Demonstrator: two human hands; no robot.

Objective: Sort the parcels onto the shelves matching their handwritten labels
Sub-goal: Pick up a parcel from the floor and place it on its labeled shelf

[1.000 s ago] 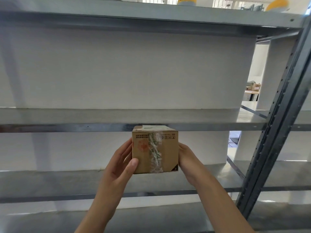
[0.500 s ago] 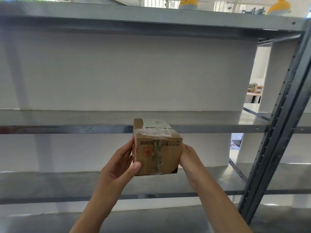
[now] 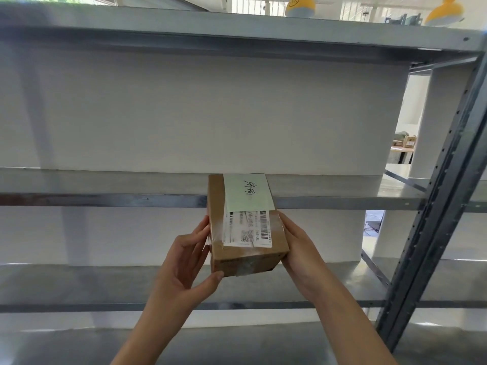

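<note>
A person's left hand [image 3: 188,262] and right hand [image 3: 297,248] clasp a small brown cardboard parcel [image 3: 245,233] from either side, holding it in the air before a grey metal shelf [image 3: 105,191], its pale green handwritten label [image 3: 247,192] and white barcode sticker [image 3: 247,229] tilted up towards the camera.

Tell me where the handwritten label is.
Centre of the head view: green label on the parcel's top, beyond the barcode sticker, level with the middle shelf edge.
</note>
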